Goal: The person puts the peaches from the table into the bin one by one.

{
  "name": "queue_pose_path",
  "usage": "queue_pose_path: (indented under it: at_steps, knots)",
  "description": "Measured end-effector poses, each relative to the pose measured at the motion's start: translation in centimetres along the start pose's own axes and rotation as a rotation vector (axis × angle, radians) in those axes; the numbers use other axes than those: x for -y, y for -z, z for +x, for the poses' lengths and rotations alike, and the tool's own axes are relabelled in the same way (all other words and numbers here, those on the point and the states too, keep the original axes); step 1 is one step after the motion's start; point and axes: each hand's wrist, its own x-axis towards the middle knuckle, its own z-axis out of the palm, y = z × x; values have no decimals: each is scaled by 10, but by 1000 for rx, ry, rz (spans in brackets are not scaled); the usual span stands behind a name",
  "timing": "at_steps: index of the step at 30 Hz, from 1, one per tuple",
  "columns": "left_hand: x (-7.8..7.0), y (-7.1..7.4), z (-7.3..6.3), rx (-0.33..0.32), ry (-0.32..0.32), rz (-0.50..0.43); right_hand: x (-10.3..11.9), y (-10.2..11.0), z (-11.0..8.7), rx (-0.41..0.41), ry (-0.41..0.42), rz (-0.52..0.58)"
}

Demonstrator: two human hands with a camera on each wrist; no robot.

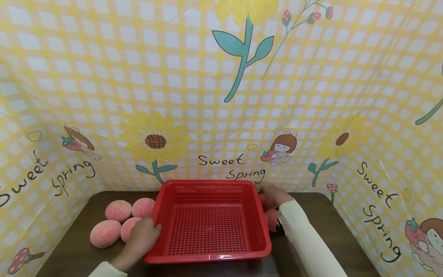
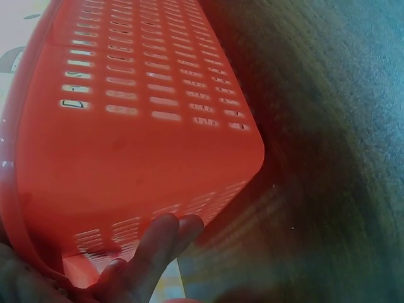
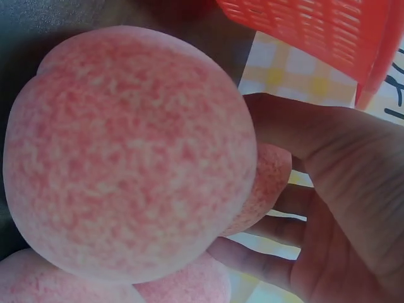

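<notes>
A red plastic basket (image 1: 207, 231) with slotted walls and a grid bottom stands on the table, nothing inside it. At its left side my left hand (image 1: 143, 236) grips the rim; in the left wrist view the fingers (image 2: 161, 246) lie along the outer wall. Beyond the basket's right wall, my right hand (image 1: 275, 196) holds a fuzzy pink peach (image 3: 268, 183), partly hidden by a larger-looking peach (image 3: 132, 158) close to the wrist camera. Thumb and fingers reach round opposite sides of the held peach. Another peach (image 1: 271, 219) shows below the right wrist.
Left of the basket lie several pink peaches (image 1: 105, 233), one partly behind my left hand. The dark wooden table (image 1: 322, 215) is bordered by a yellow checked cloth (image 1: 194, 88) on the back and both sides. More peaches (image 3: 189, 278) show low in the right wrist view.
</notes>
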Motion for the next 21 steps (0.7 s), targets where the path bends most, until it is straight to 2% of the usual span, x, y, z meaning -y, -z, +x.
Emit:
queue_pose_path:
  at_steps: [3,8,16,21]
  knots:
    - [0,0,0,5,0,-7,0,-1,2,15,-25,20]
    - [-1,0,-1,11,-2,-17,2,-6,2,1,-30,-14]
    - [-1,0,-1,8,-4,-8,4,-9,1,-11,12,7]
    - [0,-1,-1,0,-16,-7,6,-8,3,-15,43,-46]
